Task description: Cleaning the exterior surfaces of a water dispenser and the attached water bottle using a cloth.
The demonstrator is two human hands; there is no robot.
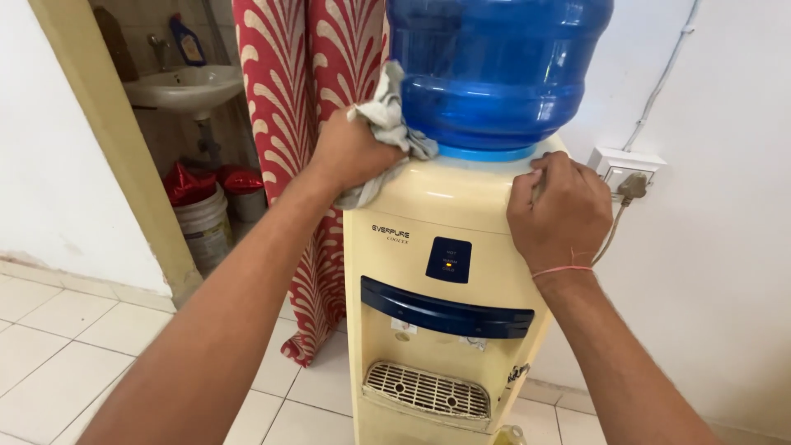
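Observation:
A cream water dispenser (pixel 428 272) stands in front of me with a large blue water bottle (pixel 494 66) upside down on its top. My left hand (pixel 350 152) grips a crumpled grey-white cloth (pixel 387 115) and presses it against the dispenser's top left corner, beside the bottle's base. My right hand (pixel 556 210) rests with curled fingers on the top right edge of the dispenser, holding nothing else. A thin pink band circles my right wrist.
A red curtain with a pale leaf pattern (pixel 309 99) hangs behind the dispenser's left side. Through a doorway at the left are a white sink (pixel 185 86) and a lidded bucket (pixel 202 227). A wall socket with a plug (pixel 630 173) sits right of the dispenser. White floor tiles (pixel 66 346) lie below.

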